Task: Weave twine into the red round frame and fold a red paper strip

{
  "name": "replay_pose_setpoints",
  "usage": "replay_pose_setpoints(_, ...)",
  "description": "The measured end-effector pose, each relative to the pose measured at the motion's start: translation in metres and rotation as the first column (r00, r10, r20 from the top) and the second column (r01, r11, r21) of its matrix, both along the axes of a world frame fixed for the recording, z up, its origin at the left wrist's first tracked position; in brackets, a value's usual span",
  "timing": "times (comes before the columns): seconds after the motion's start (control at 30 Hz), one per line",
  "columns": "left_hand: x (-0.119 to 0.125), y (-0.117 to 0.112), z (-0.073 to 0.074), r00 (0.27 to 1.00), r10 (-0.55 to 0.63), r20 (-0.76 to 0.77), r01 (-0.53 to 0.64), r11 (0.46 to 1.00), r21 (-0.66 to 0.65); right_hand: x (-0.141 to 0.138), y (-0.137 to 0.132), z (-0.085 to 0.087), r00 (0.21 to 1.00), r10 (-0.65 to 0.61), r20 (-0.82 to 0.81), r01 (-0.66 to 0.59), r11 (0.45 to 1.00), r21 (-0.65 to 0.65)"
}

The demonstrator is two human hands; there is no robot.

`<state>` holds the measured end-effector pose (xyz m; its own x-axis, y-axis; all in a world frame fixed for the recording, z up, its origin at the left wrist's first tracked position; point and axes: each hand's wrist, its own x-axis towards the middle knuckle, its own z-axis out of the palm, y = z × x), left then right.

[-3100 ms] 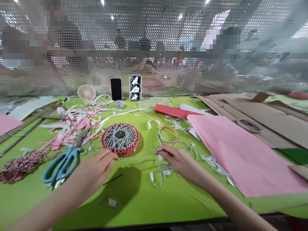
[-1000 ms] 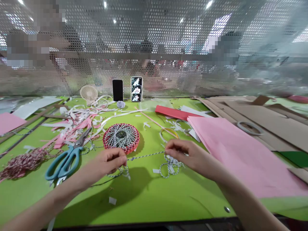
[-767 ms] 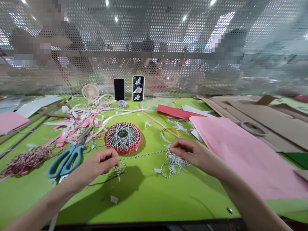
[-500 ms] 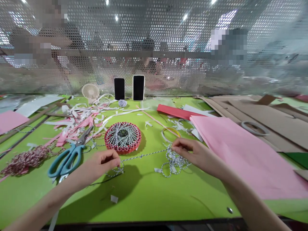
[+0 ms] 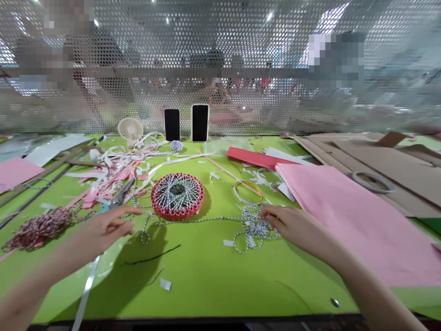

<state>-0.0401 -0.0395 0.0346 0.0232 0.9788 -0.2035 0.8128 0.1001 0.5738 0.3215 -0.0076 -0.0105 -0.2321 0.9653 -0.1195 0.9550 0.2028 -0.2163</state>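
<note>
My left hand (image 5: 112, 227) hovers above the blue-handled scissors (image 5: 120, 195), its fingers apart and nothing in them; it covers most of the handles. At the right edge of a loose tangle of black-and-white cord (image 5: 255, 225), my right hand (image 5: 292, 225) has its fingers curled together on the strands; the exact grip is partly hidden. One strand runs left from the tangle across the table, past the front of a round red-rimmed frame (image 5: 177, 195) woven with the same cord, and ends in small loops near my left hand.
Pink and white paper strips (image 5: 103, 177) and a red-and-white cord bundle (image 5: 41, 230) lie left. A tape roll (image 5: 248, 192), pink sheets (image 5: 330, 207) and cardboard (image 5: 389, 170) are right. Two phones (image 5: 200, 123) and a small fan (image 5: 131, 129) stand before a perforated screen (image 5: 241, 101).
My left hand has let go of the cord and moved left over the scissors, its fingers spreading. The strand between the hands has sagged onto the table. My right hand has shifted slightly right.
</note>
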Motion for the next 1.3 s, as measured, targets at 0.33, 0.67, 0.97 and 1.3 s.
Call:
replay_pose_setpoints(0.33, -0.042, 0.008, -0.007, 0.756, 0.015, -0.655, 0.115, 0.981, 0.155, 0.003, 0.0, -0.008, 0.986, 0.091, -0.139, -0.035, 0.933, 0.358)
replay_pose_setpoints(0.67, -0.058, 0.022, -0.035, 0.731, -0.043, -0.681, 0.134, 0.988, 0.082, -0.022, -0.014, 0.007, 0.942, 0.183, -0.281, -0.037, 0.89, 0.455)
replay_pose_setpoints(0.97, -0.055, 0.012, 0.009, 0.794, 0.219, -0.567, -0.137, 0.973, 0.184, -0.026, -0.031, 0.02, 0.799, 0.079, -0.596, 0.288, 0.819, 0.496)
replay_pose_setpoints(1.3, 0.08, -0.014, 0.017, 0.915, -0.319, 0.245, 0.183, 0.872, 0.455, -0.094, -0.053, 0.022, 0.163, -0.145, -0.976, -0.313, 0.93, -0.19)
